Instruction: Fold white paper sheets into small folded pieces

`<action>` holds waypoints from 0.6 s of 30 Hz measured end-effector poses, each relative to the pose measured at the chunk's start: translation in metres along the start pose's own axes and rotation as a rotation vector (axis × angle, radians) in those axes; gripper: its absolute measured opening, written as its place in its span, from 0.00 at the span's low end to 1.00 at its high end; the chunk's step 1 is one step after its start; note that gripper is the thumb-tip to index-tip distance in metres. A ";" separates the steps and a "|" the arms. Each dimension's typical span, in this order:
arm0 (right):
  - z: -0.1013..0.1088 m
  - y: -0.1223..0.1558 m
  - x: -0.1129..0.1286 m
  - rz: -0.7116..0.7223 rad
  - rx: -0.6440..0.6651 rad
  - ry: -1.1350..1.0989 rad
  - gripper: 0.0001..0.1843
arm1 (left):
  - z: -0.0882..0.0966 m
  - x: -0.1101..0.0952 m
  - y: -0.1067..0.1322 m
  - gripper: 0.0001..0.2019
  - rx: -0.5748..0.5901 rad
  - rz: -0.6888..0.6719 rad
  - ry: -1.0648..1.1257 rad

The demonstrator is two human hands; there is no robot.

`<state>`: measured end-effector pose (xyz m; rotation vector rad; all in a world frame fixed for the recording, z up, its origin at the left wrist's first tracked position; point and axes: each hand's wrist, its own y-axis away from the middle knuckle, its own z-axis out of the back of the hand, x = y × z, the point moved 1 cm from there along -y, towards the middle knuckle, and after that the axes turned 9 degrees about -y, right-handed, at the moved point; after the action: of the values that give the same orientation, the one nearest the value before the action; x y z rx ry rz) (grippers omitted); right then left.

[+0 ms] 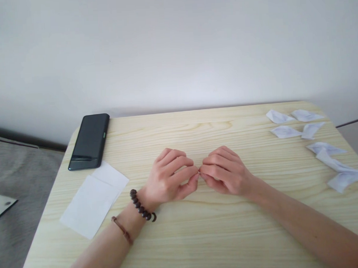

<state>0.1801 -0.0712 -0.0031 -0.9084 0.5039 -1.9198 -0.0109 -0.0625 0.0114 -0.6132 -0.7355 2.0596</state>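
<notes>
My left hand (169, 178) and my right hand (223, 171) rest on the pale wooden table (201, 235), near its middle. Their curled fingers meet tip to tip in a pinch. Whatever sits between the fingertips is too small or hidden to make out. A dark bead bracelet (142, 206) and a thin brown band (122, 230) circle my left wrist.
A black phone (90, 141) lies at the table's far left corner. White paper sheets (93, 199) lie flat just in front of it. Several folded white paper pieces (316, 144) are scattered along the right edge. A white wall stands behind the table.
</notes>
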 end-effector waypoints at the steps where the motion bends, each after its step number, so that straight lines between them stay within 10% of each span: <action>1: 0.000 0.000 0.000 0.003 0.004 -0.017 0.04 | 0.000 0.000 0.000 0.06 -0.003 -0.009 0.009; 18: 0.007 0.001 -0.008 -0.258 -0.043 -0.350 0.05 | 0.009 0.023 0.002 0.09 0.141 0.058 0.113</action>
<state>0.1881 -0.0642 -0.0022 -1.3595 0.2287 -1.9227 -0.0297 -0.0470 0.0123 -0.6713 -0.5073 2.0907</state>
